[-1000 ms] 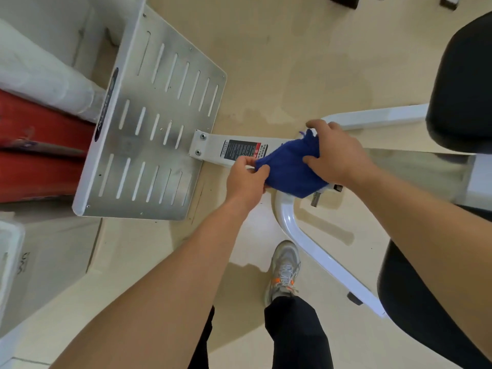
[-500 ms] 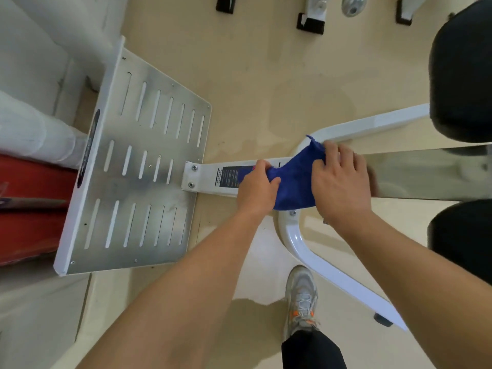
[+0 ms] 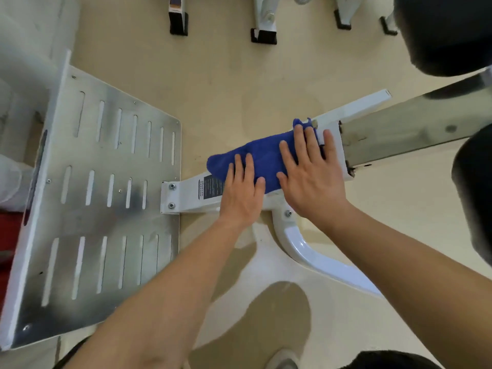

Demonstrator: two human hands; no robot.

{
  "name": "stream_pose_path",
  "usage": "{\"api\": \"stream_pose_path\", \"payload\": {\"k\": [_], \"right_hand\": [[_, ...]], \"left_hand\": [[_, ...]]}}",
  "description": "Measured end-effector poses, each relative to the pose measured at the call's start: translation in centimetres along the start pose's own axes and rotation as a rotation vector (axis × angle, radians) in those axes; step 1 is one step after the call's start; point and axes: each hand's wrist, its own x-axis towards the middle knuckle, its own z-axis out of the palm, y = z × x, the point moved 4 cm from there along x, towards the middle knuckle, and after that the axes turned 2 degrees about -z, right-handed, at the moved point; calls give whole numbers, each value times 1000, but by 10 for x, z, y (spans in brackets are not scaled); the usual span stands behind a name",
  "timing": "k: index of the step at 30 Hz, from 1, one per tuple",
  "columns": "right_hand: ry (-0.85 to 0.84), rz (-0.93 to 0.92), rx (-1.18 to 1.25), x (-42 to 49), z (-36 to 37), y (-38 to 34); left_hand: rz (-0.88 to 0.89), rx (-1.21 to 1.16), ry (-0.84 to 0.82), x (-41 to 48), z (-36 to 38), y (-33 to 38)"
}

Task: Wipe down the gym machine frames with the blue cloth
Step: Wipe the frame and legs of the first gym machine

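The blue cloth (image 3: 257,155) is laid across the white frame beam (image 3: 190,194), to the right of the slotted footplate (image 3: 106,195) and to the left of the steel rail (image 3: 399,134). One second ago the cloth was bunched and pinched between both hands; half a second ago it was still gathered under curled fingers. It is now spread flat over the beam.

The left hand (image 3: 241,194) is pressed on the near left part of the cloth, fingers straight and close together. The right hand (image 3: 311,177) is pressed on the right part, fingers straight and moderately spread; nothing is gripped by either hand.

The warning label (image 3: 210,187) is partly covered by the cloth edge. Preparation of the cloth is judged complete, and a flat wiping stroke along the beam is judged to be in hand. The curved leg (image 3: 314,255) remains to be wiped.
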Motion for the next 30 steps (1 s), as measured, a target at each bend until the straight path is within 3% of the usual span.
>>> {"api": "stream_pose_path", "payload": {"k": [10,16,22,27,30], "right_hand": [[77,110,-41,-20,6,-12],[84,90,-128,-41,-4,-16],[90,112,15,-9,0,-9],[138,286,8,-26,-12,31],[160,277,28,-47,-8,27]], "left_hand": [[167,124,65,-3,13,-21],[89,-129,29,-3,8,3],[172,38,84,28,10,5],[365,92,20,50,0,56],[440,85,17,32,-1,58]]}}
